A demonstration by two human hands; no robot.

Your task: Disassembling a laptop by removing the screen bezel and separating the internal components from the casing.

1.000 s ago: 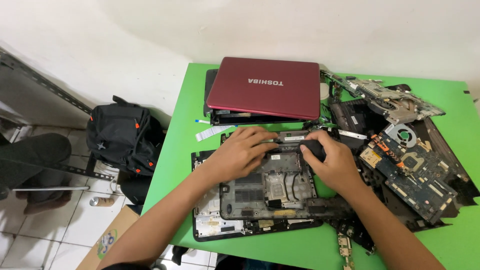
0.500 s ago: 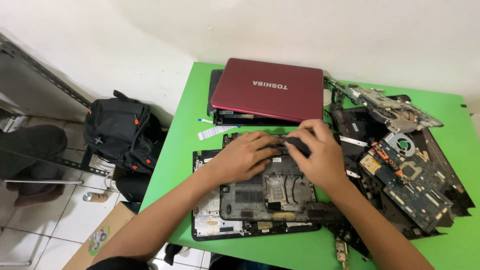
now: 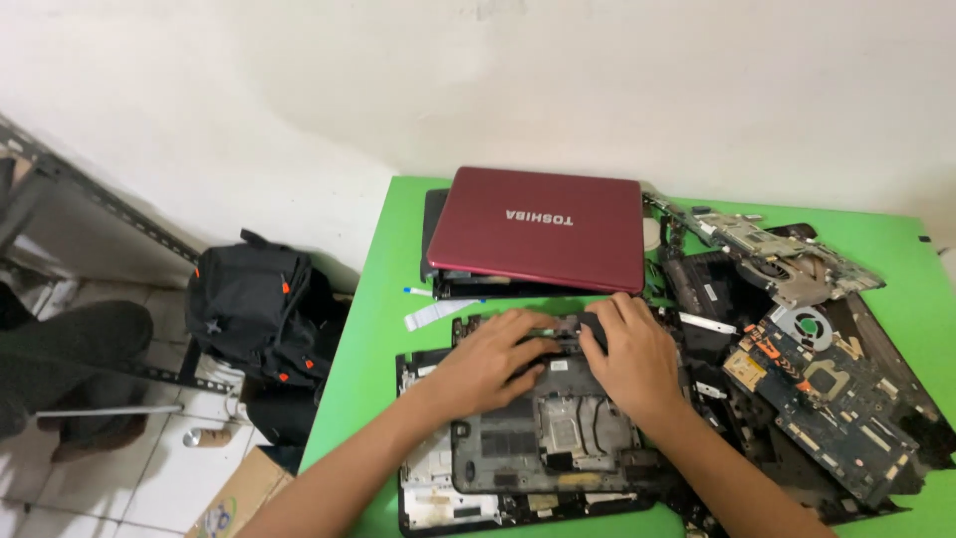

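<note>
Laptop base (image 3: 543, 438) lying opened on green tabletop (image 3: 378, 299); left hand (image 3: 488, 359) and right hand (image 3: 637, 359) both pressing curled fingers on its rear edge; grip unclear; red laptop (image 3: 538, 229) sitting behind

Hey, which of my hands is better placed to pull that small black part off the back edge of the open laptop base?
Probably the right hand: its fingers already touch the small black part at the back edge of the laptop base. The left hand lies flat on the base beside it, seemingly steadying it.
</note>
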